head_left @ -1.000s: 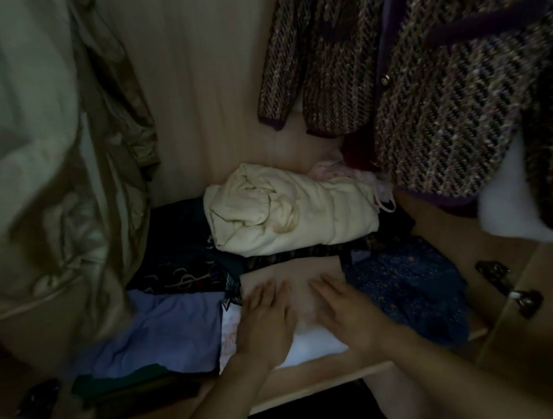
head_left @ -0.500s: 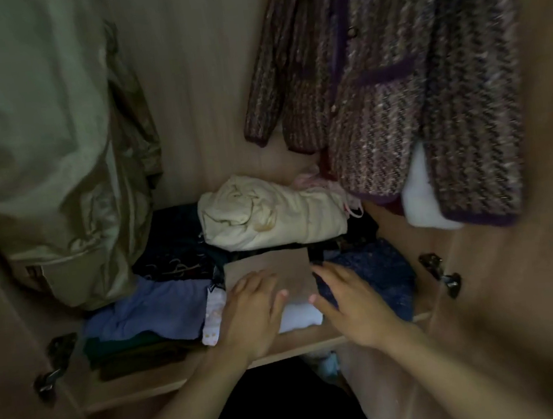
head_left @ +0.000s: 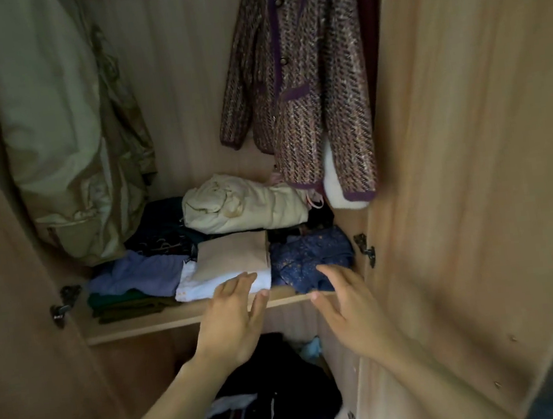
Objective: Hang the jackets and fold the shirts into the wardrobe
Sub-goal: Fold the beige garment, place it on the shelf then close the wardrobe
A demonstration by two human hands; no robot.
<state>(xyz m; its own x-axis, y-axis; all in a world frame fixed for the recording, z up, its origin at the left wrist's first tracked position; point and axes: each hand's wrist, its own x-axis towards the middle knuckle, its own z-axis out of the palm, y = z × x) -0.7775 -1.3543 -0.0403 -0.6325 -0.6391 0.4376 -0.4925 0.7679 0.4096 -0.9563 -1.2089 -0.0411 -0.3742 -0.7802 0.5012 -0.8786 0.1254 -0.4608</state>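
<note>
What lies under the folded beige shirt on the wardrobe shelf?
The folded beige shirt sits on a folded white garment, whose front and left edges stick out beneath it. Whether anything lies between them or beneath the white one is covered. Neither hand touches the pile.

One head-worn view looks forward and down, close, into the open wardrobe [head_left: 464, 119].

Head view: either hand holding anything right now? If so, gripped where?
Nothing is held. The left hand and right hand are both open with fingers straight, in front of the wooden shelf's edge, clear of the folded beige shirt.
</note>
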